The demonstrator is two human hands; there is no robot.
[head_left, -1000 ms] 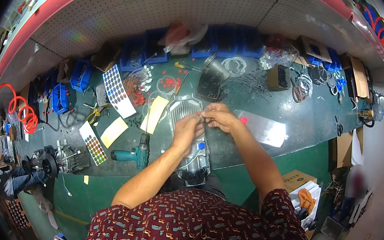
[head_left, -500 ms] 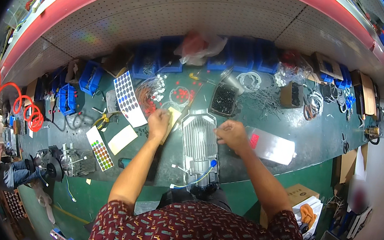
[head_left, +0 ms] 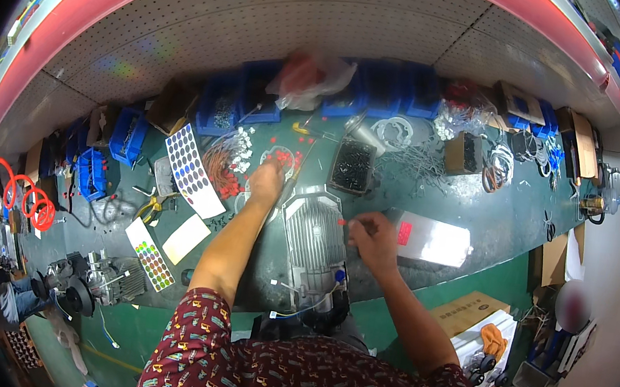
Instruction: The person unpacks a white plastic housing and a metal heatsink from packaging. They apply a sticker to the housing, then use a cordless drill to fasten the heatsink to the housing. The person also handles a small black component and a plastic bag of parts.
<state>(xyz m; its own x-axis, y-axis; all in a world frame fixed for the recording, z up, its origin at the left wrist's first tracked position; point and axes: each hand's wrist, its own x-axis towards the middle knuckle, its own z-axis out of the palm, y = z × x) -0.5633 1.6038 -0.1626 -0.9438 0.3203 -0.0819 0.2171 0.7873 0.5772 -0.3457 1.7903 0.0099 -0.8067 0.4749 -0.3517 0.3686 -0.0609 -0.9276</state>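
A finned silver metal housing lies in front of me, with a blue-capped cable at its near end. My left hand reaches beyond its left side to a clear round dish of small red caps. Its fingers are bunched among the caps, and what they grip is hidden. On the right side of the housing, my right hand has its fingers curled together. A small red piece shows at the housing edge beside those fingertips; I cannot tell whether they hold it.
Sticker sheets and a cream card lie left. A black tray of screws stands beyond the housing, blue bins behind. To the right is a shiny flat plate with a red label. Pliers rest left.
My left hand has moved away from me, from beside a yellow strip to the red caps; that strip no longer shows. My right hand has drawn slightly back, and a red piece now shows beside it.
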